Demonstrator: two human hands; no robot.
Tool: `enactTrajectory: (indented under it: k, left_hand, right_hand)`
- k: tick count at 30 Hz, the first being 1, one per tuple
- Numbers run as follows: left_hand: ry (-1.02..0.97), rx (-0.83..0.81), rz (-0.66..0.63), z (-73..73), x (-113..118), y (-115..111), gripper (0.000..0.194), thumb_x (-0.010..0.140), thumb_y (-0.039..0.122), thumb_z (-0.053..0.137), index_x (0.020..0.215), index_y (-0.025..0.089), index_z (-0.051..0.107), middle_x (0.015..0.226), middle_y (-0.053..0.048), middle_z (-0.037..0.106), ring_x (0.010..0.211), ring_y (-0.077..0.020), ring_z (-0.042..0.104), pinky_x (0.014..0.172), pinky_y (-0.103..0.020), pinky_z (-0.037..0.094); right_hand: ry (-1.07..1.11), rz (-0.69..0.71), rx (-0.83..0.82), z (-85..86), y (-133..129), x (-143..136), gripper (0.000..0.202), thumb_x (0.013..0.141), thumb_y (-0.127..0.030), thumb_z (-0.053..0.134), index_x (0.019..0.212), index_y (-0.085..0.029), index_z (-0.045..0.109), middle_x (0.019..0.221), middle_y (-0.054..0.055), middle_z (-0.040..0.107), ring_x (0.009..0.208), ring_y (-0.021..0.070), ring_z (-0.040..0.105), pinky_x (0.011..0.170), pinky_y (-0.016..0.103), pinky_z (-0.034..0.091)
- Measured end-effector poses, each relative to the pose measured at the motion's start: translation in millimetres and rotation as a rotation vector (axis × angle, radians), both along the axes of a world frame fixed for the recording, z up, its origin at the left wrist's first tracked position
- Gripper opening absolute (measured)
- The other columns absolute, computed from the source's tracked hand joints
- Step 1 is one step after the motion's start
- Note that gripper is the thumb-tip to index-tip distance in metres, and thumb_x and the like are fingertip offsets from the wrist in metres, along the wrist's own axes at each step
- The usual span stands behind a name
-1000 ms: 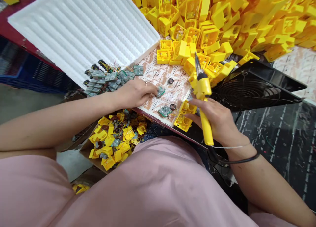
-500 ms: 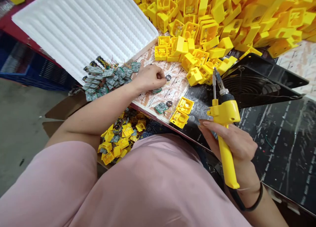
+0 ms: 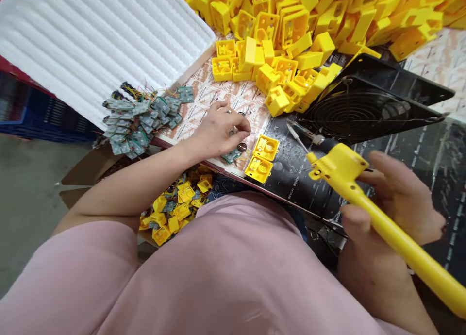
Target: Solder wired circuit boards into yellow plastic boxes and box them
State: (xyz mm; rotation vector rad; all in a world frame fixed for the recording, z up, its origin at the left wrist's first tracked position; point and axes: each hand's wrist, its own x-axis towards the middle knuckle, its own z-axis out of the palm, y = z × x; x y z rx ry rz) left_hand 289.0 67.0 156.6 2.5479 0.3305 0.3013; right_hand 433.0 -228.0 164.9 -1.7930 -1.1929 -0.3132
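My left hand (image 3: 222,131) is over the patterned sheet at the table's front, thumb and fingertips together around something small, partly hidden by the fingers. Just below the fingertips are a small round black part (image 3: 242,147) and a green circuit board (image 3: 232,155). Right of them an open yellow casing (image 3: 259,168) lies with both halves facing up. My right hand (image 3: 386,199) holds a yellow soldering tool (image 3: 345,175) between thumb and fingers; its metal tip points up and left, above the black mat (image 3: 291,160).
A heap of yellow casings (image 3: 294,29) fills the back. A black fan (image 3: 364,102) stands at the right. Green circuit boards (image 3: 138,119) are piled by a white foam sheet (image 3: 98,39). Below the table edge is a box of yellow parts (image 3: 174,209).
My left hand has moved toward the front board and yellow casing. My right hand has shifted right, and the tool has swung from nearly upright to a slant, tip to the left.
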Motion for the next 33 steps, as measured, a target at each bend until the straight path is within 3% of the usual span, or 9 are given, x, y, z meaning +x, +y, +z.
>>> enactTrajectory:
  k: [3,6,10,14,19,26,33]
  left_hand:
    - [0.053,-0.055,-0.01,-0.5,5,-12,0.021,0.09,0.033,0.057,0.09,0.024,0.076,0.09,0.0,0.081,0.089,-0.0199,0.069,0.123,-0.059,0.032]
    - [0.081,-0.1,-0.015,0.7,10,-17,0.022,0.087,0.035,0.058,0.089,0.023,0.076,0.088,0.0,0.08,0.085,-0.0192,0.068,0.124,-0.065,0.028]
    - [0.098,-0.07,0.002,1.3,14,-21,0.025,0.088,0.035,0.055,0.09,0.022,0.075,0.087,-0.001,0.08,0.085,-0.0195,0.067,0.124,-0.066,0.028]
    - [0.096,0.012,0.002,-0.8,17,-24,0.026,0.088,0.035,0.053,0.091,0.02,0.074,0.085,-0.003,0.078,0.084,-0.0207,0.066,0.121,-0.065,0.034]
    - [0.073,0.167,-0.018,-5.4,20,-25,0.025,0.088,0.032,0.052,0.087,0.02,0.074,0.079,-0.005,0.075,0.084,-0.0238,0.065,0.116,-0.063,0.04]
    - [0.074,0.283,-0.063,-3.5,23,-27,0.03,0.091,0.029,0.048,0.088,0.019,0.075,0.08,-0.006,0.072,0.087,-0.0251,0.065,0.111,-0.056,0.044]
    - [0.108,0.272,-0.053,-0.2,25,-28,0.03,0.092,0.029,0.05,0.092,0.021,0.079,0.076,-0.005,0.066,0.093,-0.027,0.065,0.112,-0.058,0.041]
  right_hand:
    - [0.065,-0.149,0.373,-8.8,9,6,0.052,0.087,-0.066,0.076,0.114,-0.022,0.084,0.084,0.009,0.079,0.056,0.0208,0.068,0.041,0.03,0.046]
    - [0.112,-0.259,0.553,-14.1,17,10,0.057,0.094,-0.072,0.063,0.095,-0.02,0.087,0.066,0.007,0.071,0.048,0.0158,0.058,0.04,0.028,0.038]
    - [0.148,-0.2,0.345,-11.1,9,4,0.022,0.087,-0.036,0.083,0.106,-0.025,0.085,0.088,0.007,0.081,0.062,0.0173,0.069,0.054,0.028,0.052]
    - [0.036,-0.028,0.11,-3.7,-2,-6,0.055,0.079,-0.019,0.087,0.132,-0.029,0.074,0.102,0.006,0.082,0.065,0.021,0.075,0.055,0.03,0.06]
    - [-0.128,0.105,-0.051,4.3,6,-15,0.034,0.08,-0.016,0.088,0.106,-0.028,0.069,0.081,-0.001,0.08,0.061,0.0189,0.074,0.048,0.026,0.056]
    - [-0.253,0.143,-0.139,15.0,20,-15,0.018,0.088,-0.021,0.083,0.09,-0.025,0.066,0.076,-0.001,0.078,0.057,0.0153,0.072,0.042,0.024,0.047]
    - [-0.19,0.309,-0.227,21.4,12,-10,0.009,0.092,-0.018,0.078,0.091,-0.022,0.07,0.082,0.002,0.077,0.07,0.0159,0.075,0.065,0.027,0.061]
